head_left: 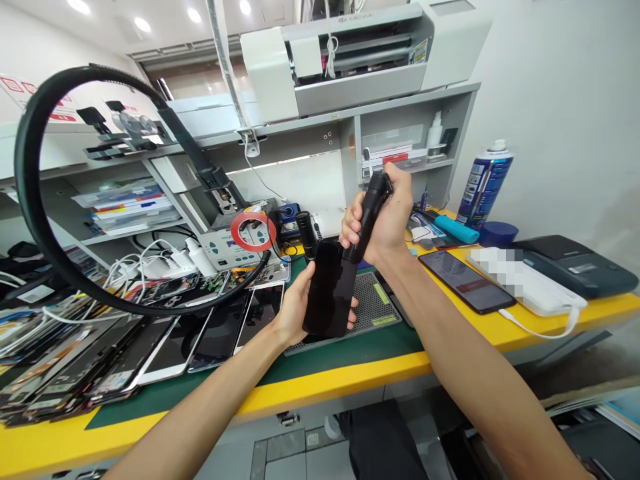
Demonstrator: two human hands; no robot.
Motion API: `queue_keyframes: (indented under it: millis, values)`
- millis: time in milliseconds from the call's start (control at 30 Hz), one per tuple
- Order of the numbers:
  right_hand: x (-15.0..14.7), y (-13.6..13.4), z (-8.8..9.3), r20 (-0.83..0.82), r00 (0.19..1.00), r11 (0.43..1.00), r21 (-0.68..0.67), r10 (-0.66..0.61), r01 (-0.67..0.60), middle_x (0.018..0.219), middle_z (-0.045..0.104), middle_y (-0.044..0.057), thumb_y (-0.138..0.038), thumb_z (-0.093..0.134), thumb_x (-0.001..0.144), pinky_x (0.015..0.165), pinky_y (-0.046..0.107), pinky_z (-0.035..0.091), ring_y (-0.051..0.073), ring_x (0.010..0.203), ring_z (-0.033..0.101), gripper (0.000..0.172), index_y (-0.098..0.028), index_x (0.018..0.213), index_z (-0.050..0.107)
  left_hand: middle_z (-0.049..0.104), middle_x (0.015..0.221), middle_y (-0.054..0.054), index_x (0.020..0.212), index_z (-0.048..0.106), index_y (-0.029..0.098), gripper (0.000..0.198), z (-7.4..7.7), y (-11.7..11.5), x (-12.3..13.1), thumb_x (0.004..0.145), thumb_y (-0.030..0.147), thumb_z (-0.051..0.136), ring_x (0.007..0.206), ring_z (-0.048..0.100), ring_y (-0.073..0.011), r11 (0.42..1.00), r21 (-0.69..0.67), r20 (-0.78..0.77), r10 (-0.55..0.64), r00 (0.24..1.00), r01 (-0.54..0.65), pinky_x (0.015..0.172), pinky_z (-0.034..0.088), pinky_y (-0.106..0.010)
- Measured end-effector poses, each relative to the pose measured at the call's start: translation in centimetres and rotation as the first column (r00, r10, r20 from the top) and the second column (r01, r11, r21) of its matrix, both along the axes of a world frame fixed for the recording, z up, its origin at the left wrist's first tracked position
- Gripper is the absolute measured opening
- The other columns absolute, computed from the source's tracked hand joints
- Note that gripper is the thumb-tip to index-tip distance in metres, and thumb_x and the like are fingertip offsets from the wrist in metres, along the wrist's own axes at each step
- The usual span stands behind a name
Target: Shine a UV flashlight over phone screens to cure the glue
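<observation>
A dark phone-shaped panel (329, 293) is held up over the bench by my left hand (295, 307), its fingers wrapped round the back and the thumb at the left edge. In my right hand (387, 217) is a black flashlight (370, 217), tilted, with its lower end at the panel's upper right corner. Whether the two touch is unclear. Below the panel lies a grey perforated plate (373, 307) on the green mat (345, 353). Another black cylinder (306, 235) stands just behind the panel.
Phone screens (175, 347) cover the left of the bench. A black hose (30, 200) loops over them. A red tape roll (253, 231) rests against a control box. On the right are a cabled phone (467, 281), a white device (530, 280) and a blue spray can (485, 183).
</observation>
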State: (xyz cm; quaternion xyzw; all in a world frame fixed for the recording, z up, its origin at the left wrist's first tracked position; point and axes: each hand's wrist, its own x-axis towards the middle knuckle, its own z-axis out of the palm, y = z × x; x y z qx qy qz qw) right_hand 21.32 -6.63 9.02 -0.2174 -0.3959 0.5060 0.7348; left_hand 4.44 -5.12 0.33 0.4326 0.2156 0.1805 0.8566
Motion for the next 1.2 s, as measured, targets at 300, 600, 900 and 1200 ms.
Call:
queue_keyframes:
  millis: [300, 600, 900, 1200]
  values:
    - [0.0, -0.1, 0.2, -0.018, 0.999, 0.999, 0.016, -0.045, 0.045, 0.039, 0.037, -0.001, -0.06, 0.028, 0.087, 0.03, 0.029, 0.034, 0.014, 0.027, 0.039, 0.057, -0.023, 0.046, 0.042, 0.074, 0.097, -0.021, 0.103, 0.073, 0.002, 0.081, -0.6, 0.2, -0.1, 0.095, 0.068, 0.027, 0.077, 0.071, -0.0293, 1.0, -0.024, 0.001, -0.006, 1.0, 0.006, 0.078, 0.058, -0.042]
    - [-0.2, -0.2, 0.2, -0.035, 0.989, 0.989, 0.047, -0.141, 0.143, 0.043, 0.04, -0.002, -0.07, 0.03, 0.089, 0.035, 0.03, 0.042, 0.014, 0.033, 0.044, 0.059, -0.024, 0.055, 0.045, 0.074, 0.098, -0.022, 0.108, 0.072, 0.004, 0.078, -0.3, 0.1, 0.0, 0.095, 0.067, 0.029, 0.08, 0.073, -0.0318, 1.0, -0.009, -0.04, 0.025, 0.999, -0.026, 0.081, 0.058, -0.045]
    - [-0.7, 0.6, -0.5, -0.057, 0.958, 0.954, 0.093, -0.282, 0.287, 0.055, 0.045, -0.007, -0.055, 0.051, 0.092, 0.038, 0.026, 0.046, 0.011, 0.04, 0.049, 0.035, -0.025, 0.076, 0.042, 0.073, 0.098, -0.023, 0.107, 0.072, 0.002, 0.078, 0.0, -0.2, 0.0, 0.095, 0.066, 0.029, 0.081, 0.073, -0.033, 0.999, -0.013, -0.07, 0.036, 0.997, -0.038, 0.081, 0.057, -0.046]
    - [-0.8, 1.2, -0.9, -0.047, 0.919, 0.896, 0.21, -0.391, 0.392, 0.057, 0.045, -0.01, -0.062, 0.057, 0.09, 0.031, 0.025, 0.041, 0.009, 0.035, 0.046, 0.04, -0.027, 0.082, 0.04, 0.073, 0.1, -0.023, 0.102, 0.074, 0.003, 0.078, 0.0, -0.2, 0.0, 0.095, 0.066, 0.028, 0.083, 0.072, -0.0329, 1.0, 0.022, -0.078, 0.022, 0.997, -0.02, 0.083, 0.057, -0.045]
